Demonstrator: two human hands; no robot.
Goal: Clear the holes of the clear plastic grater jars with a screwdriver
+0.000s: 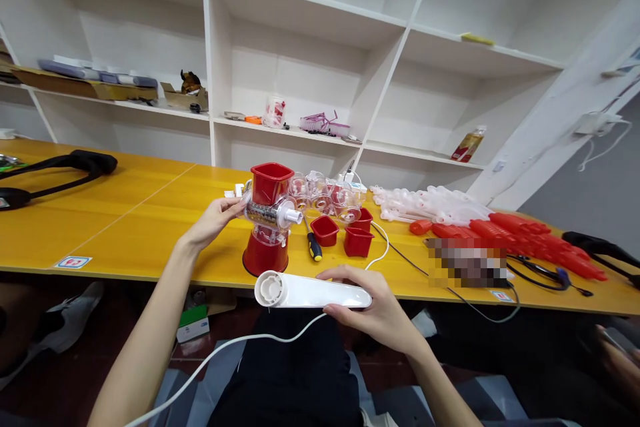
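Note:
A red and clear rotary grater [267, 220] stands upright on the yellow table [125, 227], red hopper on top, red base below, white drum end pointing right. My left hand [216, 219] touches its left side, fingers pinched on the clear drum housing. My right hand [373, 303] grips a white handle-shaped part [310, 291] level in front of the table edge, its round end facing left. A white cable [240, 340] hangs below it.
A black and yellow screwdriver [313, 243], red cups [325, 230] and clear housings [325, 195] lie behind the grater. White and red plastic parts [500, 223] pile at the right. A black strap [60, 170] lies far left. White shelves [300, 47] stand behind.

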